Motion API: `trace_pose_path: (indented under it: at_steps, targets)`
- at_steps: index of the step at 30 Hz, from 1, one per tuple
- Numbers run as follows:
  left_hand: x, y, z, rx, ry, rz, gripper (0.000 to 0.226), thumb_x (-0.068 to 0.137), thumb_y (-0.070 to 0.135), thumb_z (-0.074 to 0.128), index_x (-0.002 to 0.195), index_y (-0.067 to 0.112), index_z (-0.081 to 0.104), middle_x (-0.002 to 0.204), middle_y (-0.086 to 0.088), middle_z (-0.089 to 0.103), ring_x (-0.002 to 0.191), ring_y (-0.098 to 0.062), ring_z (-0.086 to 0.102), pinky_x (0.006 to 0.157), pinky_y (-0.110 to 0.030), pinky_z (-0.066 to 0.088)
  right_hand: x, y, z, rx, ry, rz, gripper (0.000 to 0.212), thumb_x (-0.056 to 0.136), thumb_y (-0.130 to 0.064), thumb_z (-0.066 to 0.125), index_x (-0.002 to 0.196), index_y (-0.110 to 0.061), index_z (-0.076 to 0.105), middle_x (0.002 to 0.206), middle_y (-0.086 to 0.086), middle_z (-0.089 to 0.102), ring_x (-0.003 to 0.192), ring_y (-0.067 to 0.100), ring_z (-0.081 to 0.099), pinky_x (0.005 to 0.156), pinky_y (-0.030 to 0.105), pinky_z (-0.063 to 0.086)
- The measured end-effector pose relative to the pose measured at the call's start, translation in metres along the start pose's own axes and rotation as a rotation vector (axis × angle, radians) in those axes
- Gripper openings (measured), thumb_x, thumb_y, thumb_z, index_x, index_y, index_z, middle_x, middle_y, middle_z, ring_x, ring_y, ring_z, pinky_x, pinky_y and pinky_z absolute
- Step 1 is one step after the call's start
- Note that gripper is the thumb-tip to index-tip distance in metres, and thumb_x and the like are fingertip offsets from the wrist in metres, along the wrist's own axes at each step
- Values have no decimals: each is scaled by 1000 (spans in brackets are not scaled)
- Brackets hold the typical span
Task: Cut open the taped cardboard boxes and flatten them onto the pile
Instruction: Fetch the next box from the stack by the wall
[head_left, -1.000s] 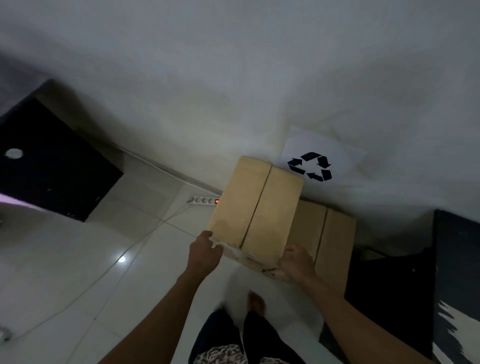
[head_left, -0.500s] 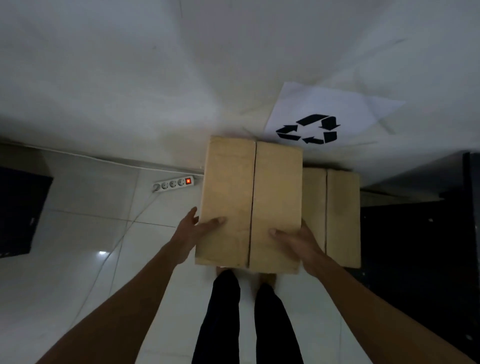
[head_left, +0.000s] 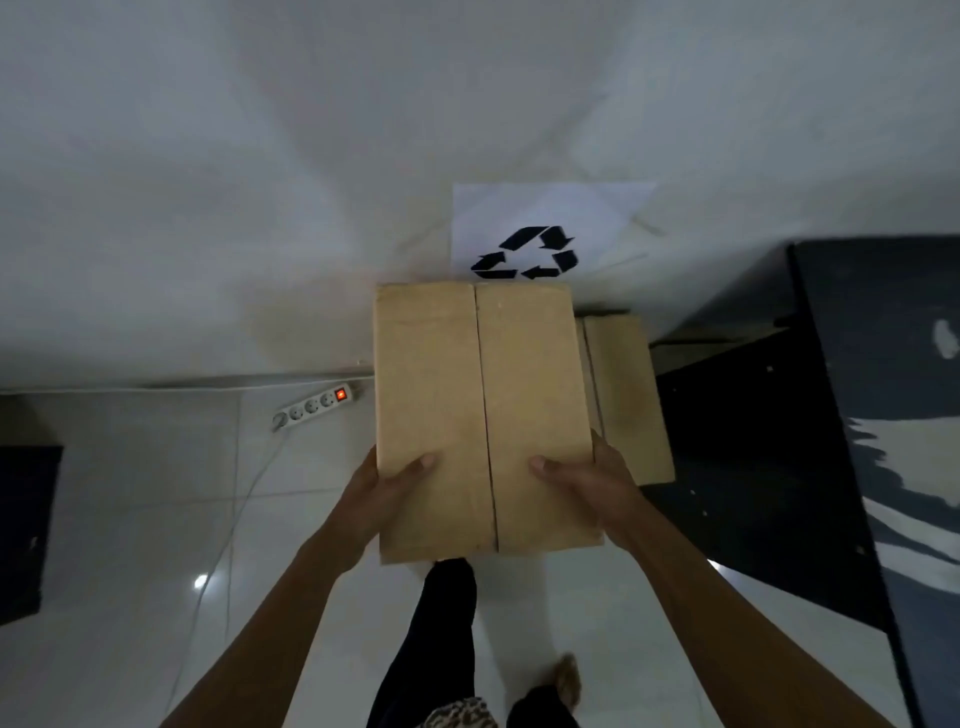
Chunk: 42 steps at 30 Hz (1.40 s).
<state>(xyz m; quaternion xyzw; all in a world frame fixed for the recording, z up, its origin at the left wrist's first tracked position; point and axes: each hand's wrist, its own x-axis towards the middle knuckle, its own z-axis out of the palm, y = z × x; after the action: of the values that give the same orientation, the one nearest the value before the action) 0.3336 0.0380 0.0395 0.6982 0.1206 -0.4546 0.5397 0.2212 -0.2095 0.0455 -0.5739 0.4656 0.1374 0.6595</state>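
The flattened tan cardboard box (head_left: 483, 415) is filling the frame's centre, its long axis running away from the person toward the wall. Both hands are gripping its near end: left hand (head_left: 382, 486) and right hand (head_left: 589, 486), thumbs on top. The tan cardboard pile (head_left: 631, 395) is lying just right, lower.

You are looking at a white power strip (head_left: 315, 409), its red switch glowing, lying on the tiled floor (head_left: 130, 493) ahead and left of your left hand. A recycling sign (head_left: 540, 236) is hanging on the wall (head_left: 260, 156) ahead. Dark furniture (head_left: 810, 415) is standing right of your right hand.
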Motion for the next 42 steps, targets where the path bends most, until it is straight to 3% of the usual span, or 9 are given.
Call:
trace_pose_path:
  at_steps: [5,9,15,20,28,33,36,40,42]
  targets:
    - [-43,25,50,-1,-51,79,45,95,58,47,129,29,51,115,17,62,105,-4,60,92,-30,46,-61,3,-55,71,21,-68,69,70,-35,86,128,-31,49,122,-5,60,110,19,58,94,45,47]
    - [-88,30,106,-56,-53,107,57,95,64,17,111,34,63,103,18,72,95,1,67,93,-30,48,-125,20,-115,109,85,-137,80,64,-47,85,134,-28,54,124,-5,64,111,20,61,100,52,47]
    - [-154,19,205,103,-121,335,48,99,56,46,122,20,67,114,1,73,110,-22,66,97,-49,51,-231,63,-215,259,206,-216,53,76,-28,82,125,-21,62,113,0,72,103,24,67,80,40,55]
    - [-184,1,285,173,-298,398,91,67,88,60,134,27,56,137,-8,57,128,-32,53,105,-55,41,-308,118,-295,388,314,-274,62,66,-30,88,123,-17,64,108,1,75,100,25,71,83,43,57]
    - [-218,-2,415,217,-555,431,78,48,89,70,88,22,79,87,0,75,89,-24,68,74,-36,53,-368,176,-389,463,503,-434,75,66,-39,85,133,-26,53,116,-4,70,101,20,69,84,40,58]
    - [-214,13,473,208,-695,384,120,33,73,89,126,4,58,116,-20,70,102,-35,68,77,-42,58,-365,187,-452,422,592,-509,74,82,-38,76,141,-51,32,132,-1,51,110,23,62,76,29,56]
    - [-204,19,510,118,-828,287,120,40,60,95,139,10,47,115,-21,68,94,-34,69,73,-43,61,-352,185,-493,408,575,-500,64,82,-45,72,136,-56,38,139,-5,45,115,20,57,83,32,53]
    - [-190,42,572,-19,-932,250,72,89,36,69,148,10,38,122,-24,63,102,-39,67,86,-53,56,-330,161,-562,304,562,-451,66,90,-47,62,146,-51,28,151,-7,33,118,13,49,90,31,45]
    - [-190,53,606,28,-912,298,89,75,45,84,147,15,41,129,-24,60,110,-41,62,94,-58,51,-321,149,-599,245,524,-360,61,98,-42,53,151,-47,23,157,-4,25,132,22,41,103,38,38]
